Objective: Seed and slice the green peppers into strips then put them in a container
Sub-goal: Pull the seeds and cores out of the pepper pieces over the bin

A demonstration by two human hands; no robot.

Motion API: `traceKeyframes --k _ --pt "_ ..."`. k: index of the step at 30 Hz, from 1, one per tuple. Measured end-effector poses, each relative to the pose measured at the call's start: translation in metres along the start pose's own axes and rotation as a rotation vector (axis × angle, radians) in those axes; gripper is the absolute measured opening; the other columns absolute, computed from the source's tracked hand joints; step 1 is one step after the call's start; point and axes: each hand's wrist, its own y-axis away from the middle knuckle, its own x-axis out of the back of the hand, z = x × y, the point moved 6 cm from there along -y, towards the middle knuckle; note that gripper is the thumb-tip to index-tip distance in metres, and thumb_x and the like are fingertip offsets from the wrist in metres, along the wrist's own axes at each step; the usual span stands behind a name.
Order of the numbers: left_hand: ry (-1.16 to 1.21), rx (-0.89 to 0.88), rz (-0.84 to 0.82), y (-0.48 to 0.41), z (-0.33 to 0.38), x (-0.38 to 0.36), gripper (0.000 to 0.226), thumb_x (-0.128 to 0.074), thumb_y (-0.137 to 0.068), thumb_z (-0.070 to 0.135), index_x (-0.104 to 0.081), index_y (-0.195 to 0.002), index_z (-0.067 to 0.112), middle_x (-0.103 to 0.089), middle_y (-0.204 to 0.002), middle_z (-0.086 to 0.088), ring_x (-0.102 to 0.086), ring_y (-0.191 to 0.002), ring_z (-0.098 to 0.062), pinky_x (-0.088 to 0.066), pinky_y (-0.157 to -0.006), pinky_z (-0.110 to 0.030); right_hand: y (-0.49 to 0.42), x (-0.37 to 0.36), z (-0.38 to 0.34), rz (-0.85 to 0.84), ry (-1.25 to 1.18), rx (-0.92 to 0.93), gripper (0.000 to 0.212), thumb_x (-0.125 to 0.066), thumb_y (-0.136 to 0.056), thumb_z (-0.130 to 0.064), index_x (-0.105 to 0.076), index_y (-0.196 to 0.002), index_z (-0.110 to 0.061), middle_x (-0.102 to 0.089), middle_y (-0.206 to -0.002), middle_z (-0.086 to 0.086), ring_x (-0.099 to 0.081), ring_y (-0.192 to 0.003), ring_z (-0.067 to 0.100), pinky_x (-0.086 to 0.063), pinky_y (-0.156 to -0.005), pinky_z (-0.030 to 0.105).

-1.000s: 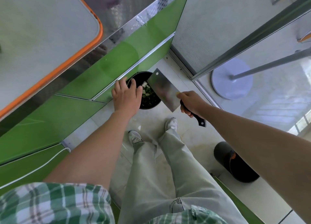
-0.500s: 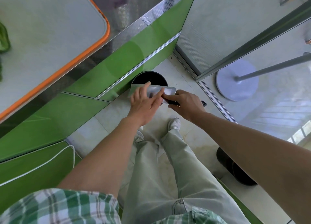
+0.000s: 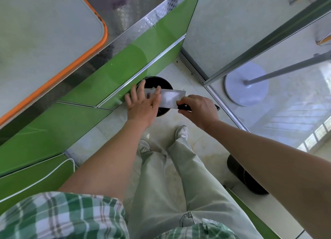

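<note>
A narrow strip of floor (image 3: 114, 124) is bounded on the left by green cabinet fronts (image 3: 100, 81) and on the right by the metal track of a glass sliding door (image 3: 232, 34). A round black bin (image 3: 162, 81) is set in the far corner, tight against the cabinet fronts. A second dark bin (image 3: 245, 177) is seen near the right leg, and a white round base (image 3: 247, 90) lies beyond the door track. Above the cabinets, the desk (image 3: 123, 18) is edged with patterned steel, and an orange-rimmed cutting board (image 3: 59, 75) is laid on it.

Both hands are stretched forward and down over the black bin. The cleaver (image 3: 171, 99) is held level above the bin's mouth. Its black handle is gripped by the right hand (image 3: 199, 111), fingers curled around it. The left hand (image 3: 142, 107) is laid across the blade with fingers straight and spread, their tips reaching past the blade's far edge.

The blade is broad, rectangular and dull silver. The cabinet fronts are glossy with thin metal trim, and the floor is of pale, smooth tile. Pale scraps are glimpsed in the bin, too small to identify.
</note>
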Motion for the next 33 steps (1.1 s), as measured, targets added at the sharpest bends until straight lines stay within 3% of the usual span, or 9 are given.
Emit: traceKeyframes --k 6,11,17,21,24,26,28,31,33 --pt "-0.01 0.197 -0.052 -0.005 -0.029 0.002 0.056 -0.003 -0.101 0.053 -0.007 -0.155 0.039 0.016 -0.163 -0.004 0.015 -0.149 -0.033 0.006 -0.117 -0.054 0.005 0.004 0.013 0.017 0.003 -0.025 0.02 -0.078 -0.077 -0.022 -0.07 -0.096 -0.019 -0.067 -0.08 -0.002 -0.064 -0.072 0.024 -0.048 -0.06 0.03" --pt "0.021 0.097 0.007 -0.005 -0.001 0.005 0.056 -0.005 -0.102 0.053 -0.001 -0.155 0.039 0.015 -0.163 -0.004 0.012 -0.149 -0.034 0.004 -0.117 -0.053 -0.001 0.004 0.012 0.037 -0.004 -0.047 0.017 -0.076 -0.078 -0.022 -0.07 -0.094 -0.019 -0.067 -0.08 -0.003 -0.063 -0.071 0.023 -0.044 -0.059 0.026" --pt "0.016 0.158 -0.012 -0.013 -0.006 0.002 0.055 -0.006 -0.102 0.052 -0.008 -0.156 0.038 0.008 -0.164 -0.005 0.008 -0.149 -0.033 0.001 -0.118 -0.052 0.004 0.008 0.024 0.043 0.016 -0.046 0.017 -0.075 -0.078 -0.023 -0.069 -0.093 -0.02 -0.066 -0.078 -0.004 -0.062 -0.068 0.022 -0.044 -0.056 0.026" --pt "0.051 0.258 -0.037 -0.021 -0.021 0.001 0.064 -0.005 -0.101 0.054 -0.016 -0.157 0.025 0.004 -0.164 -0.007 0.006 -0.149 -0.033 -0.001 -0.118 -0.052 0.011 0.01 0.038 0.048 0.001 -0.125 0.017 -0.071 -0.081 -0.026 -0.068 -0.097 -0.021 -0.067 -0.083 -0.004 -0.062 -0.073 0.022 -0.049 -0.059 0.031" --pt "0.026 0.229 0.049 -0.023 -0.015 0.008 0.057 -0.02 -0.104 0.042 -0.027 -0.153 0.014 -0.013 -0.16 -0.011 -0.011 -0.146 -0.034 -0.014 -0.115 -0.049 0.012 0.011 0.045 0.061 -0.013 -0.174 0.018 -0.07 -0.082 -0.026 -0.069 -0.098 -0.02 -0.067 -0.084 -0.003 -0.063 -0.075 0.023 -0.05 -0.061 0.032" --pt "-0.037 0.148 0.193 -0.025 -0.004 0.021 0.043 -0.034 -0.103 0.029 -0.051 -0.137 0.008 -0.04 -0.145 -0.012 -0.034 -0.131 -0.031 -0.029 -0.105 -0.043 0.011 0.01 0.046 0.04 -0.005 -0.195 0.017 -0.07 -0.082 -0.026 -0.068 -0.099 -0.02 -0.067 -0.085 -0.002 -0.063 -0.076 0.024 -0.05 -0.062 0.033" --pt "-0.029 0.135 0.287 -0.027 0.002 0.03 0.027 -0.043 -0.101 0.018 -0.067 -0.108 0.009 -0.06 -0.116 -0.011 -0.05 -0.106 -0.029 -0.036 -0.09 -0.039 0.01 0.008 0.048 0.025 -0.001 -0.224 0.017 -0.068 -0.084 -0.027 -0.067 -0.099 -0.021 -0.066 -0.086 -0.002 -0.062 -0.078 0.024 -0.05 -0.064 0.034" --pt "-0.011 0.219 0.323 -0.028 0.0 0.038 0.037 -0.056 -0.092 0.004 -0.055 -0.065 0.029 -0.052 -0.07 -0.003 -0.043 -0.07 -0.024 -0.031 -0.071 -0.033 0.009 0.006 0.052 -0.003 -0.012 -0.271 0.017 -0.066 -0.085 -0.03 -0.066 -0.101 -0.022 -0.066 -0.089 -0.003 -0.062 -0.081 0.022 -0.049 -0.066 0.033" --pt "0.062 0.276 0.324 -0.028 -0.005 0.04 0.035 -0.064 -0.086 0.003 -0.06 -0.066 0.032 -0.056 -0.067 -0.001 -0.041 -0.066 -0.023 -0.029 -0.07 -0.031 0.007 0.005 0.054 -0.017 -0.039 -0.307 0.017 -0.066 -0.086 -0.031 -0.065 -0.101 -0.023 -0.067 -0.092 -0.004 -0.062 -0.083 0.021 -0.05 -0.068 0.034"
